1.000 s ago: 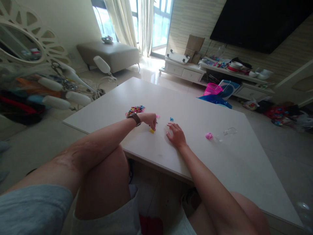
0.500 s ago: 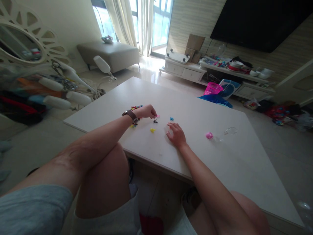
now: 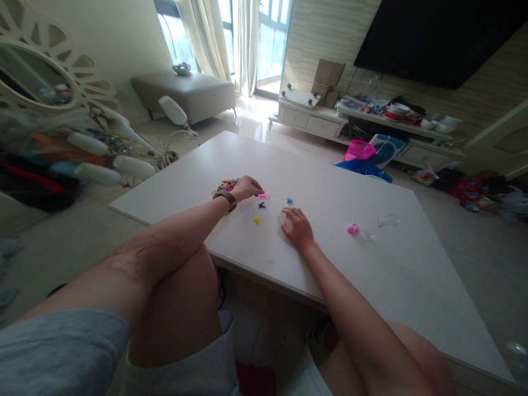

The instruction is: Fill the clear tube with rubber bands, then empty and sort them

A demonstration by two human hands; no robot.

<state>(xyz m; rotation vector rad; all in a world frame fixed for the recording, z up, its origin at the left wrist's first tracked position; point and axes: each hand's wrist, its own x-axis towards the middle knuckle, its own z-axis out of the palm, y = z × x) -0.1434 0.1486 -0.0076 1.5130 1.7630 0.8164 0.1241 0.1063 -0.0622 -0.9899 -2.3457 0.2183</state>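
Observation:
My left hand, with a watch on its wrist, reaches over the table with fingers pinched together at the small pink pieces. A pink bit shows at its fingertips. Partly behind that hand lies a heap of tiny multicoloured pieces; their exact kind is too small to make out. Small groups of black pieces, yellow pieces and blue pieces lie apart on the tabletop. My right hand rests on the table, fingers spread and slightly curled, just nearer to me than the blue ones.
On the right of the white table lie a pink rounded object and a clear transparent item. Beyond the far edge stand a pink basket and a low cabinet. White lamp arms are near the left edge.
My left hand has shifted slightly left, uncovering more of the multicoloured heap and the pink pieces. The right hand stays where it was.

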